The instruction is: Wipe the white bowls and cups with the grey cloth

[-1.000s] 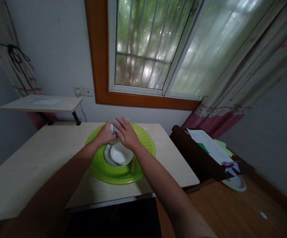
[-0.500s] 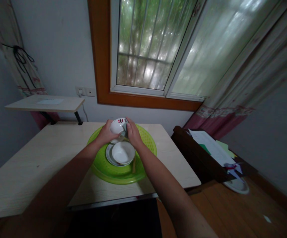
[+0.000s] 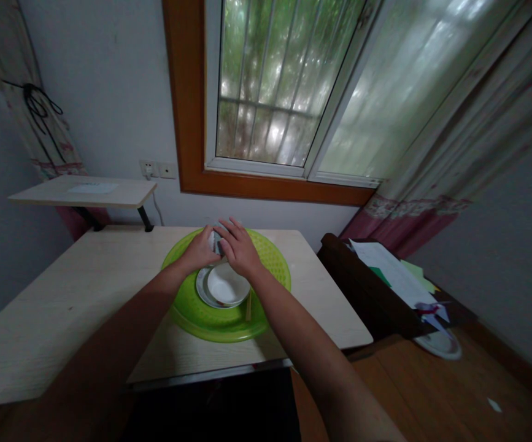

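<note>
Left of the round green tray (image 3: 219,335) stands a small raised shelf (image 3: 130,195) on the worktop (image 3: 321,307). Over the tray's far half, the left hand (image 3: 197,252) has its fingers curled around a mostly hidden white bowl (image 3: 211,239), beside a grey cloth (image 3: 218,244). On the tray's middle, a second white bowl (image 3: 229,285) sits upright on a plate (image 3: 202,290). The right hand (image 3: 239,248) stretches slightly spread fingers over the cloth. Chopsticks (image 3: 248,308) lie toward the tray's right.

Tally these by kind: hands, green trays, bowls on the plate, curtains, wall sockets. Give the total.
Hands: 2 (left hand, right hand)
Green tray: 1
Bowl on the plate: 1
Curtains: 2
Wall sockets: 2
Total: 8
</note>
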{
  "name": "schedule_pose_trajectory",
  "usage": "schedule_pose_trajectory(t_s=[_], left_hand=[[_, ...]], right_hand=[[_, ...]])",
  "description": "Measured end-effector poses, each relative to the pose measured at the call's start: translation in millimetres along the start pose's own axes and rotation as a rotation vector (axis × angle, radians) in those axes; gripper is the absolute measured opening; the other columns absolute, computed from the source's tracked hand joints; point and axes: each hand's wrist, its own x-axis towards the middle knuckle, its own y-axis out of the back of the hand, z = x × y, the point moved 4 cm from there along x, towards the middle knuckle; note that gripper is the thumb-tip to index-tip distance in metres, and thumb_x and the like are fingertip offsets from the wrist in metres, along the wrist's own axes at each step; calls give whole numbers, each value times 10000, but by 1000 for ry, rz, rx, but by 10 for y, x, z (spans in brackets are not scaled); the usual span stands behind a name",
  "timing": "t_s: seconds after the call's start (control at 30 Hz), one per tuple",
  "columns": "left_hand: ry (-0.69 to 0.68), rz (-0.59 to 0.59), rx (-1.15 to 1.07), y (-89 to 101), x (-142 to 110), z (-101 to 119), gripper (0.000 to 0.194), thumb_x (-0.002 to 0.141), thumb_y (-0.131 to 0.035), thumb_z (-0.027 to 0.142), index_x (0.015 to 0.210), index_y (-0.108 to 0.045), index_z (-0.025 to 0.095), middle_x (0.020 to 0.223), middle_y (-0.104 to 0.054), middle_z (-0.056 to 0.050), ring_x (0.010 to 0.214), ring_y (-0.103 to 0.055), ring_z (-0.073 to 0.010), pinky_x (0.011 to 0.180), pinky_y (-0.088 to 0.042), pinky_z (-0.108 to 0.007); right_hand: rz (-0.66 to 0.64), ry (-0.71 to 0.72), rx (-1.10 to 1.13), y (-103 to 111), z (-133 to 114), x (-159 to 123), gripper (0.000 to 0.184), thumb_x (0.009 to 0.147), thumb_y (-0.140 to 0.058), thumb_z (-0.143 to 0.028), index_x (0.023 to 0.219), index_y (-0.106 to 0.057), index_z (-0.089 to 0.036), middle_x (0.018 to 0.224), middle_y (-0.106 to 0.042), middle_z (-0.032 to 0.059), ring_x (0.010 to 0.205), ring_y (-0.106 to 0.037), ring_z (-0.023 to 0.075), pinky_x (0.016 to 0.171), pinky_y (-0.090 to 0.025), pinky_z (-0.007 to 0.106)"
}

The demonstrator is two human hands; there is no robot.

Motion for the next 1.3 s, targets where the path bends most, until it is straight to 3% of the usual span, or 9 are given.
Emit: schedule_pose_trajectory(t_s=[0.13,0.27,0.37,0.47,0.7,0.87,1.03,1.13,1.3], left_hand=[[57,24,1,27,-4,18,548,581,-746,308,1070,-521,205,958,-660,-37,834,-636,-221,734,-499,-327],[104,53,-27,62,-6,22,610,592,-770,381,1119,-510,218,1045,-683,-54,912,-658,-235,766,-512,-327],[122,55,-16,84,-4,17,630,581,-784,383,1124,-502,230,1092,-687,-56,972,-660,-245,806,-516,-332],[133,39,-13,91,-3,13,621,586,-783,373,1120,-498,236,1097,-686,-48,977,-658,-240,813,-516,-329],[103,37,-73,54,7,-21,603,591,-784,344,1109,-500,221,1044,-672,-46,917,-646,-228,773,-507,-325],[83,52,-96,45,9,-61,560,600,-755,321,1083,-498,205,975,-649,-30,838,-616,-199,734,-483,-306],[85,74,-129,67,20,-85,565,606,-740,282,1105,-489,195,966,-644,-31,797,-595,-184,708,-469,-300],[99,111,-111,93,28,-86,614,586,-776,308,1115,-484,197,1031,-650,-46,883,-618,-205,757,-483,-311],[115,79,-98,84,23,-68,635,591,-798,352,1120,-476,211,1070,-657,-50,942,-634,-220,793,-500,-325]], right_hand=[[48,-49,57,18,38,20,452,1056,-333,-397,1452,-522,-288,1549,-469,36,1499,-324,219,1257,-253,473],[191,-281,246,-4,317,-35,550,1055,-268,-497,1429,-548,-207,1456,-565,102,1376,-497,212,1209,-343,424],[218,-482,405,-98,543,-103,620,1034,-248,-585,1380,-594,-206,1382,-634,93,1311,-563,228,1166,-393,446],[211,-535,465,-165,624,-131,658,1011,-264,-638,1367,-604,-202,1375,-640,86,1315,-560,235,1174,-377,447],[173,-272,272,-39,359,-72,561,1039,-309,-533,1471,-496,-229,1498,-524,95,1397,-472,209,1215,-327,416],[21,-47,117,6,38,-14,479,1050,-351,-424,1494,-470,-291,1602,-399,19,1537,-254,208,1276,-205,476],[-13,4,124,8,-78,12,452,1052,-361,-400,1468,-509,-303,1592,-419,15,1544,-241,223,1276,-164,524],[98,-103,234,24,86,-6,487,1054,-330,-456,1458,-526,-268,1580,-438,44,1505,-333,202,1266,-232,455],[255,-473,444,-53,528,-98,592,1019,-324,-589,1330,-642,-198,1379,-641,105,1316,-566,227,1179,-380,464]])
